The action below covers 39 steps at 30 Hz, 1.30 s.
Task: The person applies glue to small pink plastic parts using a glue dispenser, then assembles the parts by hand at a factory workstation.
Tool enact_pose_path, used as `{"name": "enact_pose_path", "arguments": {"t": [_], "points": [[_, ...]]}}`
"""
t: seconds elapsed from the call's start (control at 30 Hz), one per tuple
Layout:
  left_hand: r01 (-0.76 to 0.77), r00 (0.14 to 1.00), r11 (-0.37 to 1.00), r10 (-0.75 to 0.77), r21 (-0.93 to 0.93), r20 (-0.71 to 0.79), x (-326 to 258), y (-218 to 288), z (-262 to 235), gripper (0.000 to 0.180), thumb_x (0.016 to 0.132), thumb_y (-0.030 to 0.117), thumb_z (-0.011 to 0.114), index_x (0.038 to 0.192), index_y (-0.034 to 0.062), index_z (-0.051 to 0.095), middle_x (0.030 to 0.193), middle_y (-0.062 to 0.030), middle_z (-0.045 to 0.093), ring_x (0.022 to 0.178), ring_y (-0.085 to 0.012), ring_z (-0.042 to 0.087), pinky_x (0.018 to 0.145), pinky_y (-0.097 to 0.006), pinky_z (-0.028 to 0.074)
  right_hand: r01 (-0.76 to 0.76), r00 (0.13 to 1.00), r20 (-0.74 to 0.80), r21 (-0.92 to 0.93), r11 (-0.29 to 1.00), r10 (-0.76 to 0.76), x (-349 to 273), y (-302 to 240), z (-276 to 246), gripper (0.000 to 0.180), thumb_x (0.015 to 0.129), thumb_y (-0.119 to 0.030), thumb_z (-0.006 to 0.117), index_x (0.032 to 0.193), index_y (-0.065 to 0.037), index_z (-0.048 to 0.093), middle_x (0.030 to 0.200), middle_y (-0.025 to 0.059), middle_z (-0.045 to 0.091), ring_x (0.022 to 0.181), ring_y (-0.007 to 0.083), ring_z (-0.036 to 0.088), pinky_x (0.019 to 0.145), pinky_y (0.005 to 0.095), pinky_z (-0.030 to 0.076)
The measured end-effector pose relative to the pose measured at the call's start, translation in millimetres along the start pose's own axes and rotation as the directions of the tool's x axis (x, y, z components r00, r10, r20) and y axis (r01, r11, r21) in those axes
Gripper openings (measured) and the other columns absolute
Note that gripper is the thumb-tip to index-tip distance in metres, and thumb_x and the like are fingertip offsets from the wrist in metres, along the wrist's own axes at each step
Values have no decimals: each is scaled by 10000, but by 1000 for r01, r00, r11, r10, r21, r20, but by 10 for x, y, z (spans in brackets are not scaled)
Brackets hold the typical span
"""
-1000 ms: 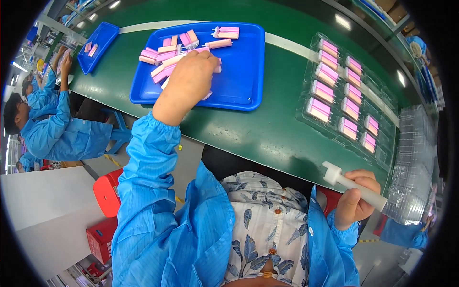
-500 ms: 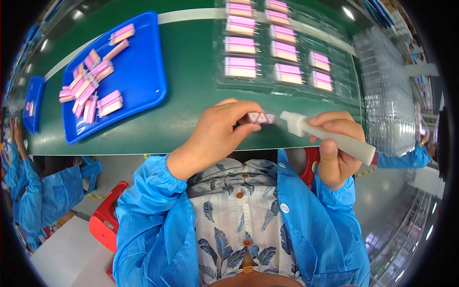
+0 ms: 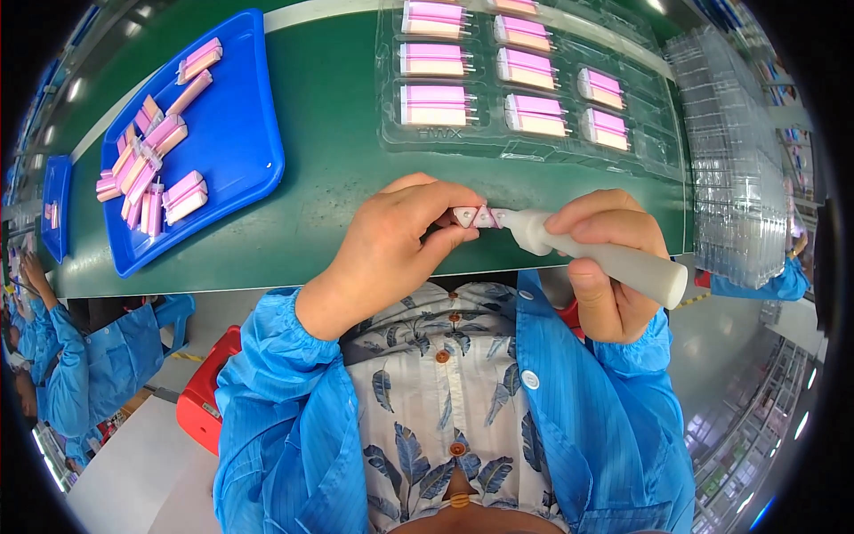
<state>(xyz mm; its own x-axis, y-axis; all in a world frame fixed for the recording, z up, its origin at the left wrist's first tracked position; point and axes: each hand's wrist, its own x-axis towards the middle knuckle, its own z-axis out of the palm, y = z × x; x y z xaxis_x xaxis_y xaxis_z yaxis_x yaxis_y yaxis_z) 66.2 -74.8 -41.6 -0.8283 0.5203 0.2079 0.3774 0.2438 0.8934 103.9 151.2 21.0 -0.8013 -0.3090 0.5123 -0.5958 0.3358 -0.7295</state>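
Between its thumb and fingers my left hand (image 3: pixel 378 245) pinches a small pink-and-cream block (image 3: pixel 477 217), its pale end with triangular shapes turned to the right. My right hand (image 3: pixel 623 236) wraps round a whitish squeeze bottle (image 3: pixel 649 274), tilted with its narrow tip to the left. That tip meets the right end of the block, or lies very close to it. Similar blocks lie heaped in a blue tray (image 3: pixel 269 98) at the left. Others, with thin pins at their right ends, sit in rows in a clear plastic tray (image 3: pixel 445 135) beyond my hands.
A tall stack of clear trays (image 3: pixel 734 169) stands at the right end of the green table (image 3: pixel 334 116). Another small blue tray (image 3: pixel 56 236) is at the far left, near a co-worker in a blue smock (image 3: pixel 102 365). A red stool (image 3: pixel 203 392) stands below the table's edge.
The bottle has moved left, closing the gap between its tip and the block. The block's end is turned more toward view. Table and trays appear shifted slightly as the view moved.
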Motion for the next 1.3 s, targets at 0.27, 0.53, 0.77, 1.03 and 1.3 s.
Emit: {"name": "enact_pose_path", "arguments": {"t": [0.27, 0.53, 0.77, 1.03, 1.3], "points": [[-115, 993, 993, 116, 38, -28, -2, 24, -22, 313, 748, -21, 760, 1047, 42, 691, 961, -101, 702, 815, -227, 667, 690, -316, 546, -21, 998, 53, -50, 999, 23, 31, -32, 43, 256, 817, -68, 744, 998, 22, 586, 872, 177, 668, 717, 278, 648, 604, 331, 506], [-62, 988, 993, 75, 101, -132, -115, 113, 123, 294, 748, 22, 796, 1014, 34, 671, 920, -96, 675, 762, -216, 675, 633, -308, 549, 6, 988, -157, 54, 999, 2, -172, -174, 91, 260, 809, -13, 733, 1002, 49, 570, 911, 182, 658, 783, 303, 665, 615, 345, 528], [-101, 975, 986, 124, 131, -182, -116, 90, 175, 319, 729, 13, 808, 1012, 43, 664, 927, -92, 666, 727, -202, 668, 612, -296, 552, -13, 998, -58, -104, 994, 7, -108, -171, 173, 250, 816, -28, 739, 992, 42, 576, 884, 169, 655, 759, 291, 669, 601, 339, 528], [-85, 979, 995, 95, 60, -181, -174, 71, 167, 311, 736, 5, 801, 1013, 33, 662, 937, -94, 667, 746, -200, 681, 610, -289, 551, -30, 1000, -10, -158, 987, 29, -114, -196, 179, 255, 818, -37, 748, 999, 33, 582, 881, 179, 665, 758, 276, 670, 605, 327, 524], [-115, 974, 988, 133, 104, -186, -190, 87, 197, 351, 708, -27, 789, 1026, 42, 655, 928, -92, 664, 744, -211, 671, 621, -309, 544, -56, 991, -128, -60, 997, 48, -265, -281, 270, 329, 814, -86, 787, 1032, 34, 571, 918, 194, 677, 764, 275, 677, 609, 328, 539]]}}
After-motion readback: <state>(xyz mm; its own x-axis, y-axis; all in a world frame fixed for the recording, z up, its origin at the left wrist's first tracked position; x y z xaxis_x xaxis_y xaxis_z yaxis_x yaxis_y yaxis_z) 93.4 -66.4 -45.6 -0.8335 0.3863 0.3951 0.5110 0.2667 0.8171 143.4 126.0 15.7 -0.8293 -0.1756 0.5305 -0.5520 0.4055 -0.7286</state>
